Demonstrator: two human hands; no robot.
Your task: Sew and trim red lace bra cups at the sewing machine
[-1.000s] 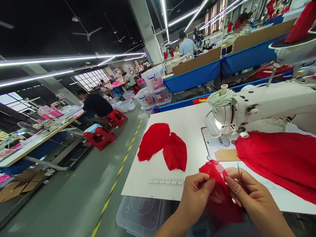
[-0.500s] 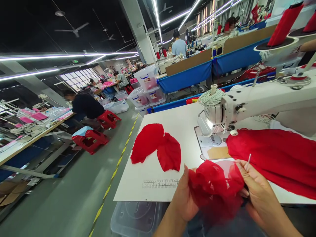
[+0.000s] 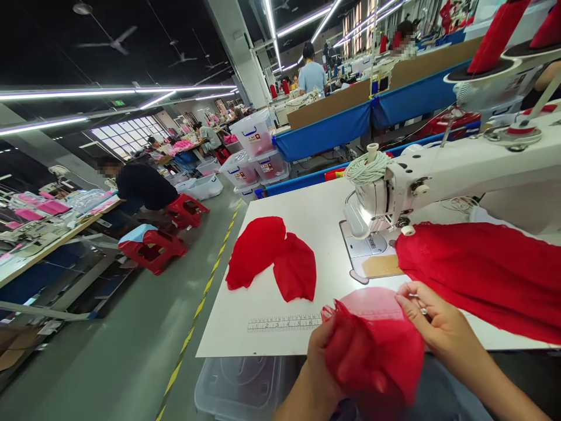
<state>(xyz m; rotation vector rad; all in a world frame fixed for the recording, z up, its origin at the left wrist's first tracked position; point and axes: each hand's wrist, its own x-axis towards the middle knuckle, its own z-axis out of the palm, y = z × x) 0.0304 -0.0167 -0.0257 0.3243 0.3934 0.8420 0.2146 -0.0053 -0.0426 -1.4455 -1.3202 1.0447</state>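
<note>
Both of my hands hold a piece of sheer red fabric (image 3: 374, 351) at the near edge of the white sewing table (image 3: 315, 216). My left hand (image 3: 319, 365) is mostly hidden under the cloth and grips its left side. My right hand (image 3: 432, 324) pinches the fabric's upper right edge, with a thin metal tool between its fingers. Two more red fabric pieces (image 3: 272, 257) lie flat on the table to the left. A white sewing machine (image 3: 438, 175) stands just beyond my hands.
A large heap of red fabric (image 3: 482, 272) lies under the machine arm at right. A clear plastic bin (image 3: 241, 383) sits below the table edge. Red stools (image 3: 151, 248) and a seated person (image 3: 140, 187) are across the aisle at left. Stacked bins (image 3: 254, 152) stand further back.
The red fabric has been spread wider and moved lower towards me, now draping over my left hand. My right hand has shifted up to the cloth's top right edge.
</note>
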